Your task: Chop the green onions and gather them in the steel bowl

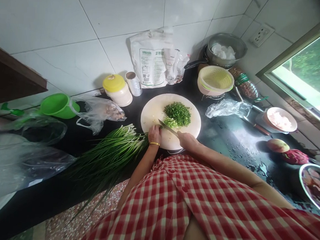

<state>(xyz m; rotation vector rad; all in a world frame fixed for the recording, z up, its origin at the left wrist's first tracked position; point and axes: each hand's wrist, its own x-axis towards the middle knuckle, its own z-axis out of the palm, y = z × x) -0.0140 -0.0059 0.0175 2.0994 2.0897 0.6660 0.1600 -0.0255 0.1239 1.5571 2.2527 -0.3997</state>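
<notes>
My right hand (187, 140) is closed round the handle of a knife (169, 128), whose blade slants up to the left over a round white cutting board (152, 109). Close to the blade, my left hand (154, 134) is closed and presses a bunch of green chives down at the board's lower left; the fingertips partly hide the stalks. More long chives (115, 146) lie on the counter to the left, their pale ends toward the board. A heap of chopped chives (178, 113) sits on the board, with a small paler pile (170, 122) beside the knife.
Left stand a green plastic scoop (57, 105), plastic bags (101, 109) and a yellow-lidded jar (118, 89). Behind are a white printed bag (152, 62) and a colander (216, 79). On the right lie another knife (258, 128), a bowl (280, 119), fruit (294, 156) and water drops.
</notes>
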